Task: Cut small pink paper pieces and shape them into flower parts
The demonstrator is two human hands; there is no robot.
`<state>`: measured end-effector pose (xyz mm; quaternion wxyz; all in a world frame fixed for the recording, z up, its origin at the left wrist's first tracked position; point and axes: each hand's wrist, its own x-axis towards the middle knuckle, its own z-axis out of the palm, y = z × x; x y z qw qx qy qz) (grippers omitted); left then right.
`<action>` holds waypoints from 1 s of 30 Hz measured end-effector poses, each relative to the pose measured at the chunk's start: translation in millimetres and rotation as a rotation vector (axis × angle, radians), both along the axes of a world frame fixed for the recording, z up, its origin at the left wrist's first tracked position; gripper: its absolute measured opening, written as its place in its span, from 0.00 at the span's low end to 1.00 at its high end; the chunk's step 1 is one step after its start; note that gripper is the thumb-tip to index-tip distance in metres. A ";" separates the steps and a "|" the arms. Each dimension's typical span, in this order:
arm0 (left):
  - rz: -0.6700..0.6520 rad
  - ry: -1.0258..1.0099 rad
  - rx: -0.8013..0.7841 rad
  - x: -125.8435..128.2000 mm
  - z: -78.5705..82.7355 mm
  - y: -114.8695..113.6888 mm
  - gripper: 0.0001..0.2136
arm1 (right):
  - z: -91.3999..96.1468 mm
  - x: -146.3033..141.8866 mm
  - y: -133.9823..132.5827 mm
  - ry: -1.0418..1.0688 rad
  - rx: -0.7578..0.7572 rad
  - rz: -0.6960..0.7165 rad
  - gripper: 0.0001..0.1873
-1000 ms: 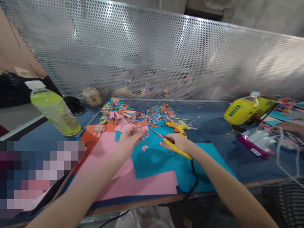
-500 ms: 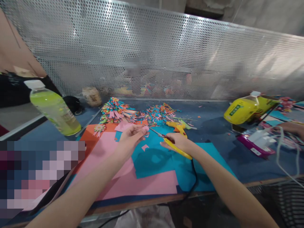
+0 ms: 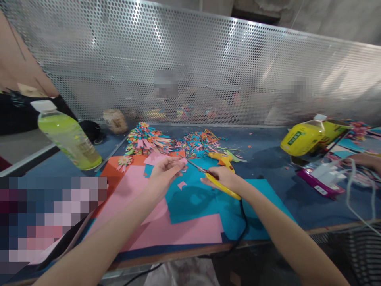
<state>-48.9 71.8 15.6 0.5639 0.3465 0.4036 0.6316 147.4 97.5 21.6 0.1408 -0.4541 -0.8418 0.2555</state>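
Scissors (image 3: 214, 183): yellow handles, metal blades; held in the person's right hand (image 3: 225, 177), blades slanting forward and left. Pink paper piece (image 3: 184, 161): small, rounded edge, pinched in the left hand (image 3: 163, 171), near the blade tips; contact indeterminable.

A craft workshop, judging by its crowded worktop (image 3: 258, 139): blue paper (image 3: 193, 204), pink paper (image 3: 184, 234) and orange paper (image 3: 111, 169) lie spread before a heap of bright scraps (image 3: 199, 143), a glue gun (image 3: 223, 159) and a fringed paper ornament (image 3: 144, 139), with yellow-handled scissors (image 3: 222, 187) in hand above the sheets. A perforated metal screen (image 3: 202, 51) lines the far edge, a bare grey wall (image 3: 336, 20) rising behind it. The space is shared: at far right, a co-worker's hand (image 3: 364, 160) shows among more cut paper, near a purple power strip (image 3: 315, 183) beneath white plugs. A green bottle (image 3: 70, 137) and a yellow bottle (image 3: 302, 138) flank the clutter.
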 end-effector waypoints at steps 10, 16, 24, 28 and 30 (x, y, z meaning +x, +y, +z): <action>-0.016 0.001 -0.016 0.3 -5.2 0.2 0.14 | -0.8 -0.3 0.3 0.003 -0.012 -0.005 0.22; -0.037 0.009 0.001 -0.5 -8.8 1.7 0.13 | -0.3 0.2 0.9 -0.014 -0.017 -0.011 0.22; -0.028 0.006 0.005 -0.4 -7.6 0.9 0.14 | -0.3 0.6 0.9 -0.017 -0.010 -0.007 0.22; -0.024 0.012 -0.005 -0.3 -6.3 0.5 0.14 | 1.0 0.4 0.7 -0.024 -0.022 -0.024 0.22; -0.019 0.013 -0.010 -0.6 -5.9 0.6 0.14 | 2.7 0.2 0.0 -0.026 -0.042 -0.028 0.22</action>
